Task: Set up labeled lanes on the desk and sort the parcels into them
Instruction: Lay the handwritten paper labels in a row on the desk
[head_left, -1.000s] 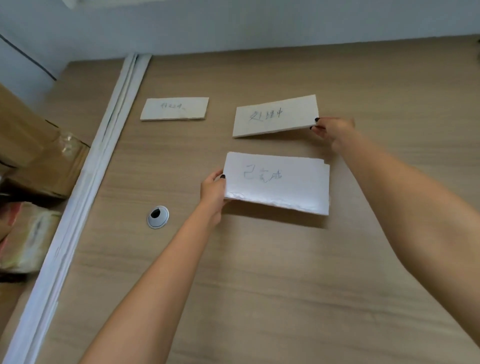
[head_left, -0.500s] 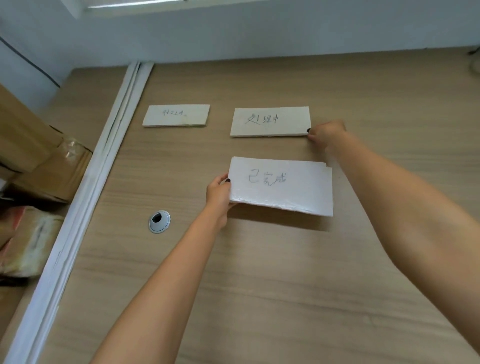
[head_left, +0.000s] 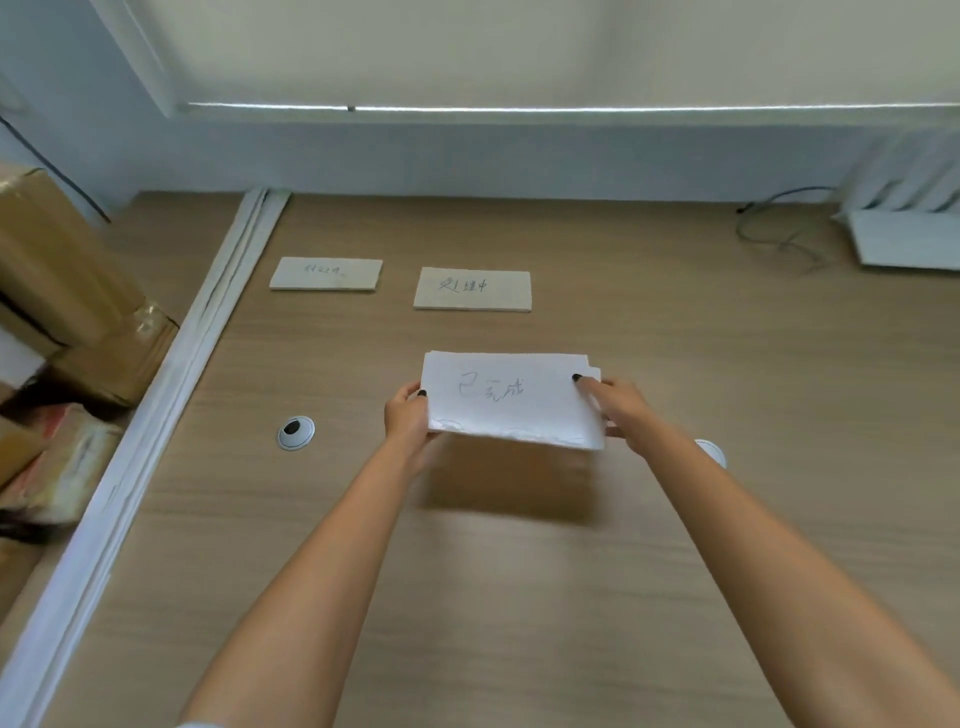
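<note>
Left hand (head_left: 408, 418) and right hand (head_left: 621, 410) pinch opposite ends of the white label sheet (head_left: 511, 400), thumbs on top, lifted above the desk (head_left: 519, 571). Beyond, 2 label cards (head_left: 472, 289) (head_left: 326, 273) lie flat, side by side, apart.

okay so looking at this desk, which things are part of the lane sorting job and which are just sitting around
Part of the job:
held label card, gripped by left hand and right hand
middle label card
far-left label card
cardboard parcels

Just lying about:
cable grommet
black cable
white unit
</note>
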